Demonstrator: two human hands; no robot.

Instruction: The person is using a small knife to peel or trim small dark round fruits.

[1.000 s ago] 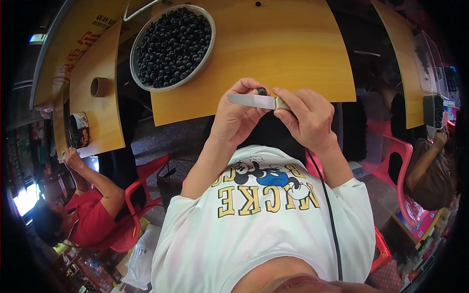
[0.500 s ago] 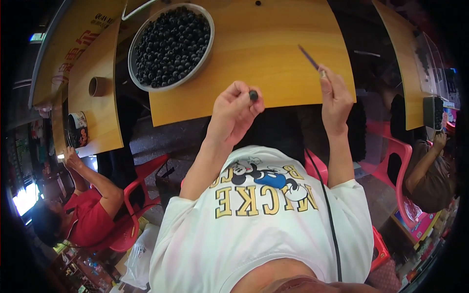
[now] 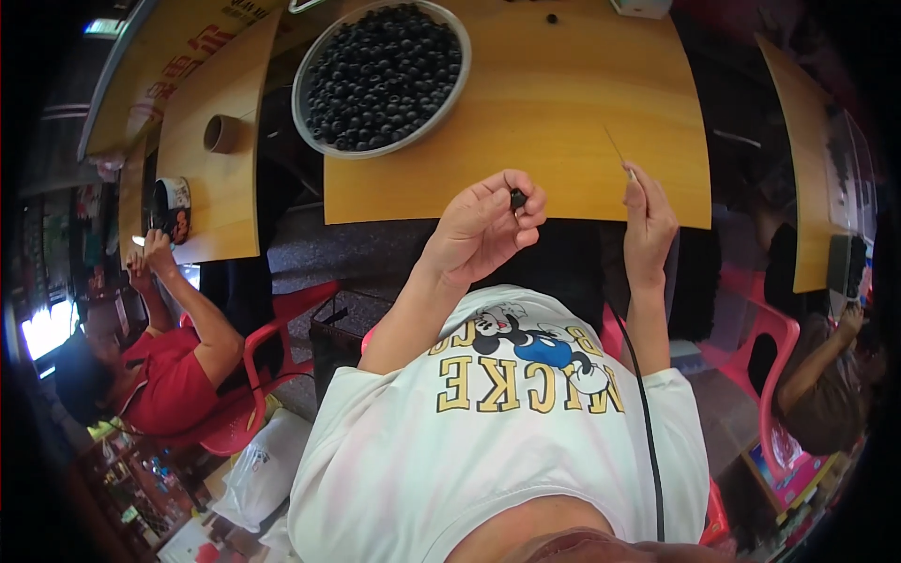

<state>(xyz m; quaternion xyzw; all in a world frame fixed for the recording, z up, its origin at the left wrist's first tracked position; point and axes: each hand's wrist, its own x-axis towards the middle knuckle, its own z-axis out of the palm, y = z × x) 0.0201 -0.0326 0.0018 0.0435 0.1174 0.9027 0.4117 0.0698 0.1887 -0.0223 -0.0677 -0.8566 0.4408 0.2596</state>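
Note:
My left hand [image 3: 488, 220] is raised over the table's near edge, fingers curled. It pinches a small dark round piece [image 3: 517, 198], like a berry or a nut, between thumb and fingertips. To the right of it, my right hand [image 3: 649, 225] is closed on the lower end of a thin pointed blade [image 3: 614, 146], seen almost edge-on and tilted up to the left. The two hands are apart. Beyond my left hand stands a clear round bowl [image 3: 462, 89] heaped with many such dark pieces [image 3: 385, 80].
The wooden table [image 3: 582, 103] bears one loose dark piece [image 3: 552, 19] and a white box [image 3: 643, 7] at its far side. On the left, a person in red [image 3: 188, 375] works at another table with a brown cup [image 3: 222, 134]. Another person [image 3: 826, 366] sits at right, by a pink chair [image 3: 774, 385].
My view has shifted, so the bowl and table sit farther right. My hands are closer together. The blade, broad-side before, now shows as a thin line. The left hand still holds the dark piece.

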